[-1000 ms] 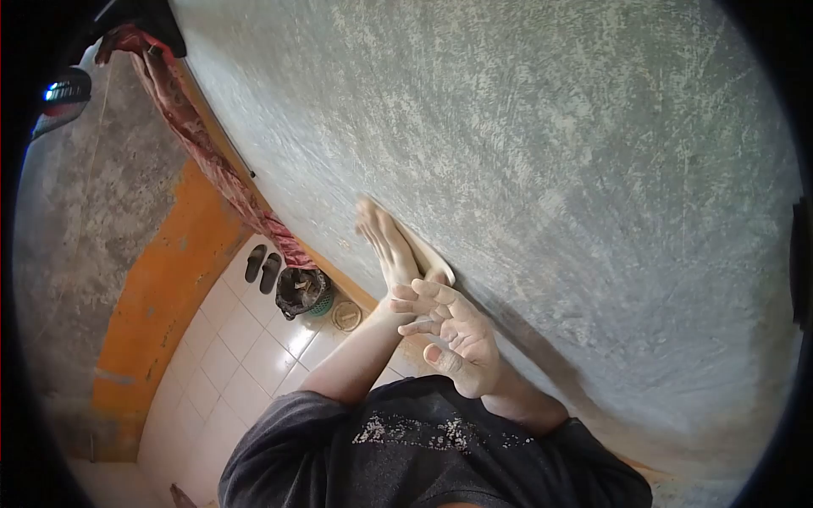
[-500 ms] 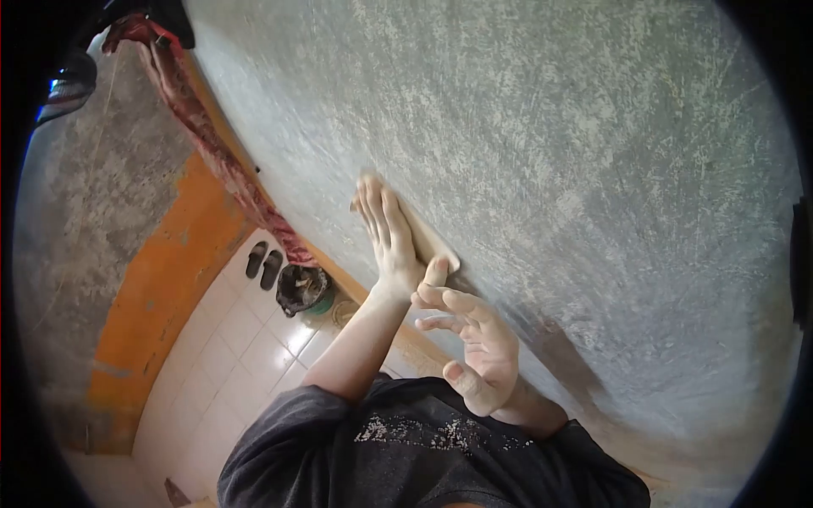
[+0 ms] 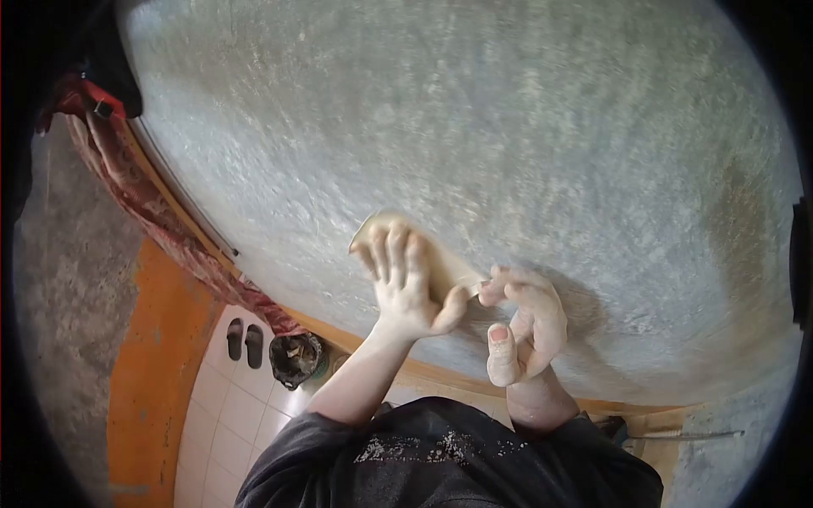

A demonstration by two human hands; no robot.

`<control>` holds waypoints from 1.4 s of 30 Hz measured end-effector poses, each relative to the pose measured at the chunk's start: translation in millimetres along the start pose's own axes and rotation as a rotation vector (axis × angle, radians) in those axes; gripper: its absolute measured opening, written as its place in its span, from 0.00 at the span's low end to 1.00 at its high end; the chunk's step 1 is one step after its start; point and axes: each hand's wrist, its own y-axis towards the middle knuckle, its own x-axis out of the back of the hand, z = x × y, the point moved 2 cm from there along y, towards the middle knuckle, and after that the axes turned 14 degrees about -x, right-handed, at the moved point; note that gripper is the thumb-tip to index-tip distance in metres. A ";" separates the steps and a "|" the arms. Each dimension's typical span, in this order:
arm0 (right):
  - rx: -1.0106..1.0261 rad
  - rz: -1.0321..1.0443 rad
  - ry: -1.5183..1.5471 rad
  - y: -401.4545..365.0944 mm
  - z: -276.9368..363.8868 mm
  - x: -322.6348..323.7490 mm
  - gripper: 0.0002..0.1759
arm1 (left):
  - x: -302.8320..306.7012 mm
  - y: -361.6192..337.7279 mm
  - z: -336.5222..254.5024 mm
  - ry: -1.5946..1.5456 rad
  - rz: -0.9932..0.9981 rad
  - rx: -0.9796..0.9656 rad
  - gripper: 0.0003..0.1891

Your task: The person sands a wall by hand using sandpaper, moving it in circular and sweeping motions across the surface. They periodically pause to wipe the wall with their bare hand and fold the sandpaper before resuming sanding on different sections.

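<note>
My left hand (image 3: 405, 292) lies with spread fingers on a thin cream-coloured sheet (image 3: 445, 262), holding it against the broad grey wall (image 3: 542, 152). The sheet's upper left edge sticks out past the fingertips, and its right corner reaches beyond the thumb. Pale dust coats both hands. Beside that right corner is my right hand (image 3: 538, 326), its fingers loosely curved, the thumb apart and nothing visible in the palm. Its fingertips are right at the corner of the sheet. The wall's surface is mottled and streaked.
A red patterned cloth (image 3: 169, 233) hangs along the orange edge at left. Below it, a bin with a black liner (image 3: 295, 360) stands on white floor tiles (image 3: 222, 402), next to dark sandals (image 3: 253, 345). A thin rod (image 3: 690, 436) shows at lower right.
The view has shifted. My left hand and the sheet have moved right and down in the picture. My right hand has moved up and right, its fingertips now at the sheet's corner.
</note>
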 end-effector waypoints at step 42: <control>0.068 -0.333 -0.381 -42.2 -1.7 109.2 0.26 | -20.0 58.3 -31.0 -0.038 -0.237 -0.111 0.42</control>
